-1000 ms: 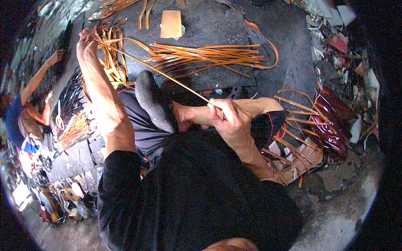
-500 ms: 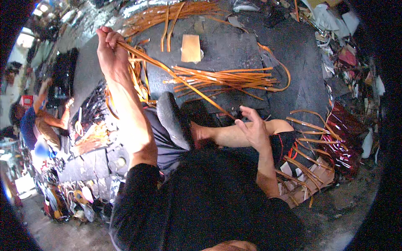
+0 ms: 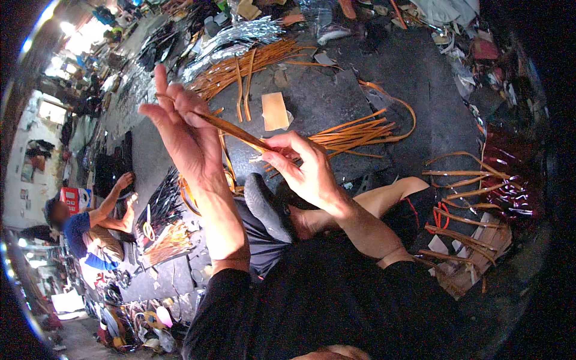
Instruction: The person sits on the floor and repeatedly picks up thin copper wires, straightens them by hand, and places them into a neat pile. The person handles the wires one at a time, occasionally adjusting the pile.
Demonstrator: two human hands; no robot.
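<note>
One step is judged to be in hand: a narrow brown strip (image 3: 234, 130) is being managed between the left hand (image 3: 191, 135) and the right hand (image 3: 307, 171), and by any further move a sure hold at each end would be called for. From the largest down, one dark floor sheet (image 3: 330, 90) is spread beyond the hands, and one co-worker (image 3: 77, 231) in blue is seen at far left. One glossy dark red sheet (image 3: 510, 174) is laid at right. One heap of brown lengths (image 3: 258, 63) and, nearer, one loose bundle (image 3: 360, 132) are set out; their pieces are too tangled to be counted. One dark shoe (image 3: 264, 207) is seen below the two hands. At the right, the strip is pinched between thumb and forefinger. At the left, thumb and forefinger are spread; whether the strip is clasped by the other fingers cannot be told. Two short lengths (image 3: 248, 90) are laid side by side, with one tan card (image 3: 275, 110) just beside them. The strip is held in the air, slanted down toward the right hand; whether it is single or several cannot be told.
</note>
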